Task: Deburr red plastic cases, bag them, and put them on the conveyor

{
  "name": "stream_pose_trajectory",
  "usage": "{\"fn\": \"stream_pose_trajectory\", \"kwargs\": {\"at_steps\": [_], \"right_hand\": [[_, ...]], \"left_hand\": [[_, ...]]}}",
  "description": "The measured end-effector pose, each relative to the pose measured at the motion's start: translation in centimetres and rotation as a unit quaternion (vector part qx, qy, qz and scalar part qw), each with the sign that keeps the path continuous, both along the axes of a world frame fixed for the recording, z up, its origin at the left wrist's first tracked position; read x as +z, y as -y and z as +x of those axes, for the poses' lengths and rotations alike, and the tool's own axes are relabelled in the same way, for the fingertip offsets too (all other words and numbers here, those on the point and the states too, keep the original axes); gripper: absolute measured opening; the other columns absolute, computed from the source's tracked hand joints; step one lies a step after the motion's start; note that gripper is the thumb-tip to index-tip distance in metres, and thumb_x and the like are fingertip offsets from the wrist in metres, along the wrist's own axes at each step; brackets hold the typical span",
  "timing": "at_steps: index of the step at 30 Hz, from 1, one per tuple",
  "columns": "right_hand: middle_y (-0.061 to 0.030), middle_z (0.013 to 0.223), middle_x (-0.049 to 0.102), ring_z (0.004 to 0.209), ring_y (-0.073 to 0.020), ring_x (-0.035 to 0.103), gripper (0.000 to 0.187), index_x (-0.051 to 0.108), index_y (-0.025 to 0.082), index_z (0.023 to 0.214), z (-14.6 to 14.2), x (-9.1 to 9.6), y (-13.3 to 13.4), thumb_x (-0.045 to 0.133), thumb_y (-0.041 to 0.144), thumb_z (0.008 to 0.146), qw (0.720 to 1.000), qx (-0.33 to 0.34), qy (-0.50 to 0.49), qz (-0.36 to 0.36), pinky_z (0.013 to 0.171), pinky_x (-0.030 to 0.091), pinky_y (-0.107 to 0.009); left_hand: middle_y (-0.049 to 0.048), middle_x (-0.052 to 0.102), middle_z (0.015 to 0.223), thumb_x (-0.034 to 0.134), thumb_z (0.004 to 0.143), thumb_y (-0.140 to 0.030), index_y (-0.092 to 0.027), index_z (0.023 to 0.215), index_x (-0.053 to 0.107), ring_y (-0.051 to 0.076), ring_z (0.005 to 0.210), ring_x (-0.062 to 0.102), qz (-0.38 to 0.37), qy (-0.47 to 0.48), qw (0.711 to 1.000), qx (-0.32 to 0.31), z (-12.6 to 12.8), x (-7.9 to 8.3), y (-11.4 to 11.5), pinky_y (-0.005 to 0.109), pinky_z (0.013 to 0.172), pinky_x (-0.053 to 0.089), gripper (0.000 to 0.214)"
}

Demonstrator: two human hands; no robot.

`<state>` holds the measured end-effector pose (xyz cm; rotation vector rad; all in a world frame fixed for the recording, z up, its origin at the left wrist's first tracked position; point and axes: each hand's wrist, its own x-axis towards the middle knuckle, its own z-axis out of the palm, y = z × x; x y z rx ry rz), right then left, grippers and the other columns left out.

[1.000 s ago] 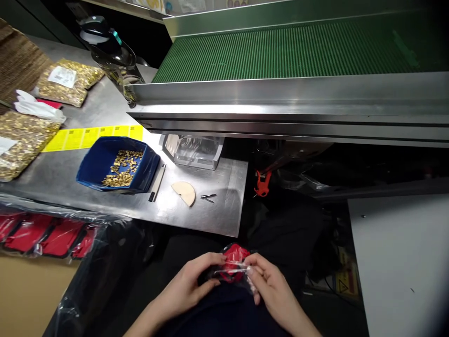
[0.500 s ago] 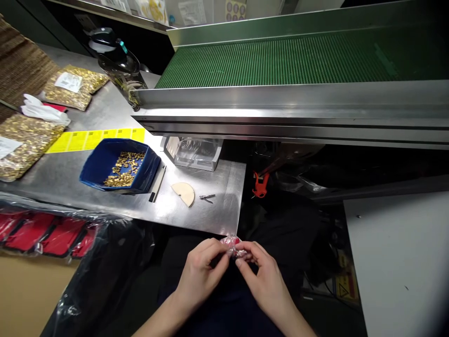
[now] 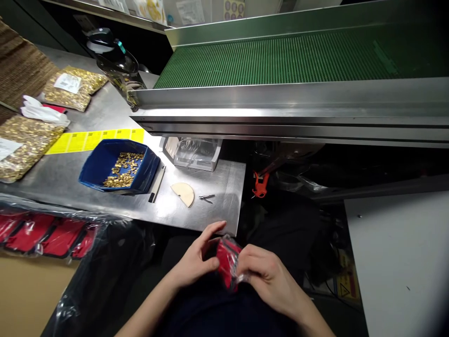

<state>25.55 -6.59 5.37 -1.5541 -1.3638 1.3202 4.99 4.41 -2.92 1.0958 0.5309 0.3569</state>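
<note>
A red pouch with dark edging, in clear plastic wrap (image 3: 227, 262), is in front of my lap, just off the corner of the metal table. My right hand (image 3: 266, 276) is closed on its right side, pinching the plastic. On the other side my left hand (image 3: 200, 255) has its thumb and fingers spread apart, the thumb close to the pouch's left edge. Whether the left fingertips touch the pouch cannot be made out. Several similar red pouches in plastic (image 3: 45, 234) lie in a lined cardboard box (image 3: 31, 285) at the left.
On the metal table (image 3: 210, 215) are a blue bin (image 3: 94, 168) of small brass pieces, a cutter knife (image 3: 157, 184), a wooden half-disc (image 3: 184, 193), nail clippers (image 3: 206, 197) and a clear-grey tray (image 3: 196, 157). A green conveyor (image 3: 273, 61) runs behind. A white surface (image 3: 396, 252) stands right.
The wrapped pouch has turned, and more of its red face shows. My left hand has opened from its pinch and shifted left. My right hand has closed further around the plastic.
</note>
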Motion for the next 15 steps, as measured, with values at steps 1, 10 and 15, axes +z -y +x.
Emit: {"fn": "stream_pose_trajectory", "kwargs": {"at_steps": [1, 10, 15], "right_hand": [[-0.0006, 0.094, 0.069, 0.087, -0.0157, 0.066, 0.024, 0.077, 0.026, 0.090, 0.2, 0.3, -0.3, 0.059, 0.011, 0.095, 0.999, 0.022, -0.032, -0.006, 0.080, 0.050, -0.026], [-0.0015, 0.072, 0.066, 0.065, -0.0142, 0.059, 0.034, 0.076, 0.018, 0.082, -2.7, -2.8, 1.6, 0.071, 0.051, 0.090, 0.955, -0.204, -0.154, -0.153, 0.061, 0.048, -0.024], [-0.0016, 0.074, 0.066, 0.063, -0.0109, 0.056, 0.036, 0.076, 0.016, 0.085, -3.8, -3.9, 2.8, 0.076, 0.052, 0.086, 0.903, -0.266, -0.264, -0.211, 0.060, 0.046, -0.022]], "left_hand": [[0.0123, 0.047, 0.154, 0.083, 0.071, -0.064, -0.030, 0.148, 0.052, 0.037, 0.144, 0.040, -0.008, 0.003, 0.999, -0.047, -0.2, -0.4, -0.4, 0.051, 0.120, 0.032, 0.090], [0.0075, 0.062, 0.137, 0.091, 0.070, -0.048, -0.031, 0.143, 0.056, 0.032, 0.122, 0.061, 0.005, -0.119, 0.982, -0.145, -2.9, 1.2, -0.5, 0.045, 0.107, 0.047, 0.083], [0.0058, 0.056, 0.145, 0.077, 0.082, -0.020, -0.039, 0.155, 0.038, 0.031, 0.131, 0.054, 0.173, -0.190, 0.950, -0.176, -3.6, 2.8, 0.4, 0.045, 0.112, 0.043, 0.085]]}}
